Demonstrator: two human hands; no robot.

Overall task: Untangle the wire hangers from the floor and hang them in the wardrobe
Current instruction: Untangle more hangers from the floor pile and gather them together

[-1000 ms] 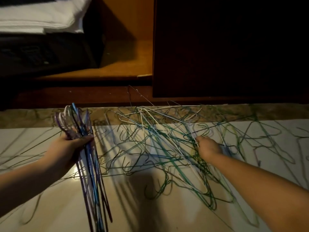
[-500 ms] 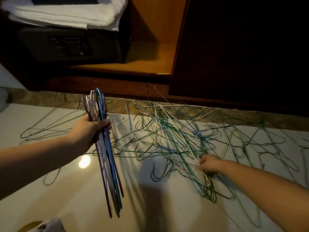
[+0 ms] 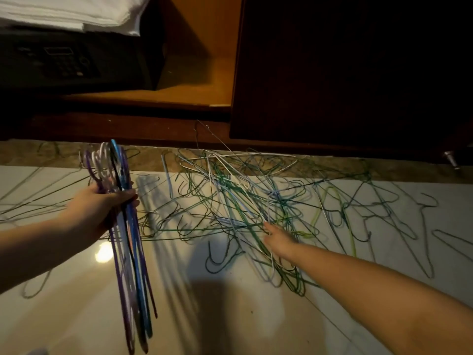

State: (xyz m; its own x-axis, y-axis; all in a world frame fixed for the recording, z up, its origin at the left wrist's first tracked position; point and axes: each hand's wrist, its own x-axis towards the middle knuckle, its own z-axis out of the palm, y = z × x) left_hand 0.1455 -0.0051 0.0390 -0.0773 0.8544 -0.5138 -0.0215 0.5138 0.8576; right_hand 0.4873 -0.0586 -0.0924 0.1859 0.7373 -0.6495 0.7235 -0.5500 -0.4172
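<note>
A tangled heap of green, white and pale blue wire hangers (image 3: 245, 201) lies on the glossy floor in front of the wardrobe (image 3: 332, 73). My left hand (image 3: 99, 211) is shut on a bundle of purple, white and blue hangers (image 3: 130, 252), hooks up, bodies hanging down. My right hand (image 3: 277, 238) reaches into the near side of the heap with fingers stretched forward among the wires; whether it grips one is unclear. More single hangers (image 3: 409, 221) lie spread out to the right.
The wardrobe's left side stands open, showing a wooden shelf (image 3: 199, 93). A dark safe with a keypad (image 3: 66, 62) sits there under folded white towels (image 3: 71, 14). The right door is dark and shut. Loose hangers (image 3: 33, 198) also lie at the far left.
My right hand has opened out and pushed forward into the heap. My left hand with its bundle stays raised at the left; the view has shifted slightly.
</note>
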